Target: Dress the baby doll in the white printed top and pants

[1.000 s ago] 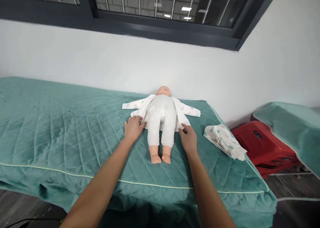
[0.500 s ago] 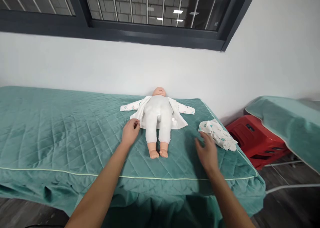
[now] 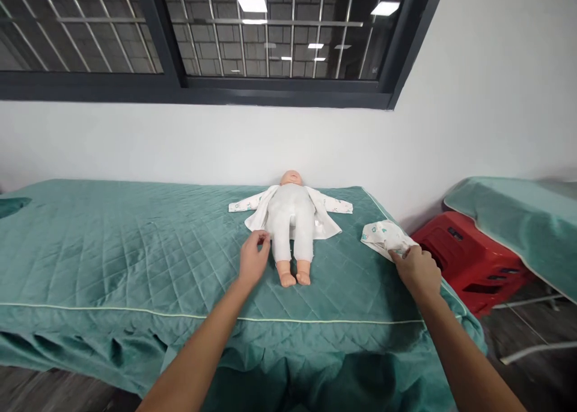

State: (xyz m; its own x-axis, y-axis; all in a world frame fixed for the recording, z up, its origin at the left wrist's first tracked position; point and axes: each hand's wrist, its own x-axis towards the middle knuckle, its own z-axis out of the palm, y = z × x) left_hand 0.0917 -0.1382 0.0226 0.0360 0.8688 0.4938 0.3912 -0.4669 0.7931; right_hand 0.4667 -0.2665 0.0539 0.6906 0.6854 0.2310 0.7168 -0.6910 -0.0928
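Observation:
A baby doll (image 3: 292,210) lies on its back on the green quilted bed cover, head by the wall and feet towards me. Beneath it is spread an open white baby shirt (image 3: 327,225), its printed sleeves stretched out to both sides. My left hand (image 3: 255,258) is beside the doll's leg near the shirt's hem, fingers loosely bent, with nothing visible in them. To the right, a crumpled white printed baby garment (image 3: 383,234) lies near the bed's edge. My right hand (image 3: 417,270) pinches its near end and hides part of it.
The green quilted cover (image 3: 126,249) has a pale piped edge at front and right. A red plastic stool (image 3: 473,255) stands right of the bed, beside another green-draped surface (image 3: 518,213). Behind are a white wall and a dark-framed window (image 3: 279,93).
My right hand has moved right and taken hold of the printed garment. My left hand has shifted closer to the doll's leg. The camera view has tilted up a little.

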